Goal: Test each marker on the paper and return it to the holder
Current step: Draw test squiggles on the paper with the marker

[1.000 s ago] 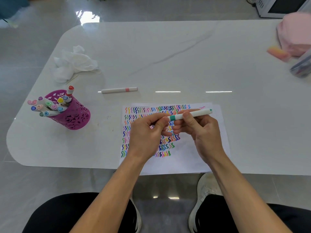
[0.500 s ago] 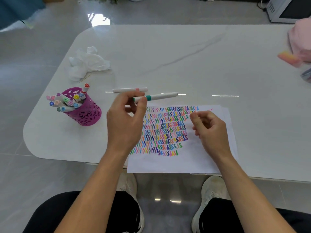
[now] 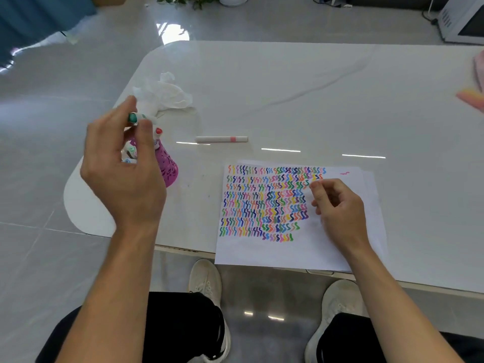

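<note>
My left hand (image 3: 123, 166) pinches a white marker with a green cap (image 3: 137, 118) between thumb and fingers, right above the magenta holder (image 3: 169, 166). The hand hides most of the holder; several marker caps (image 3: 158, 131) poke out beside it. My right hand (image 3: 337, 205) rests on the white paper (image 3: 301, 250) with its fingers loosely curled and nothing in them, at the right edge of the coloured squiggles (image 3: 264, 203). A white marker with a pink band (image 3: 221, 139) lies on the table beyond the paper.
A crumpled white tissue (image 3: 165, 94) lies behind the holder near the table's (image 3: 288, 87) rounded left corner. Pink items (image 3: 471, 99) sit at the far right edge. The paper overhangs the table's near edge above my knees and shoes.
My left hand carried the green-capped marker from over the paper leftward to above the holder. My right hand let go of it and settled on the paper. The view shifted.
</note>
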`<state>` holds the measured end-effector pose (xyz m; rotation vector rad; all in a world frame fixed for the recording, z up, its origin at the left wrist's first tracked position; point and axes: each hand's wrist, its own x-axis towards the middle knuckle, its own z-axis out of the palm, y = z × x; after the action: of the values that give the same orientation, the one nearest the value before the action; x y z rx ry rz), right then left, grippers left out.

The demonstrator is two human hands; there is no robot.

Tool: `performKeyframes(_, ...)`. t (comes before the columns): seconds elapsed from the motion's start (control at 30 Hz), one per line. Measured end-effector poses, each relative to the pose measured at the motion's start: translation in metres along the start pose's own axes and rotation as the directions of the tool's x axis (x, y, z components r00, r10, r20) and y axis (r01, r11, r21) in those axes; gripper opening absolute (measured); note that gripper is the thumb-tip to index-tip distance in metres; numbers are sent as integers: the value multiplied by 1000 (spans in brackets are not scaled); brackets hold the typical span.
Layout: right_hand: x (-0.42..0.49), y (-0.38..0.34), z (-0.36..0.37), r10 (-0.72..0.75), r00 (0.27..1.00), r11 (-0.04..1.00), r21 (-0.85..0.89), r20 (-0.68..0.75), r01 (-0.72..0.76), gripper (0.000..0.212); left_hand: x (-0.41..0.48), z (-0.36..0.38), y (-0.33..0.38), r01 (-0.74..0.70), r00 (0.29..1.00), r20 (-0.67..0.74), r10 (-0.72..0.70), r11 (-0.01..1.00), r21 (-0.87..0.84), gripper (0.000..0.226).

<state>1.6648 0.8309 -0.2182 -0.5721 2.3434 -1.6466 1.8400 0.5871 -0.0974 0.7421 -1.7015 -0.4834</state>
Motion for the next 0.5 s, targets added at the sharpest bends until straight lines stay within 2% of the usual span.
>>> performKeyframes(0.27, -1, -1, 1, -31, 999, 999, -20, 10, 31, 26, 1, -2, -3, -24, 997, 76, 11, 984, 177, 34)
performKeyframes(0.5, 0, 0, 3, -36, 999, 999, -27, 9, 36, 22, 0, 3, -20, 68, 966, 216, -141, 947, 315, 39)
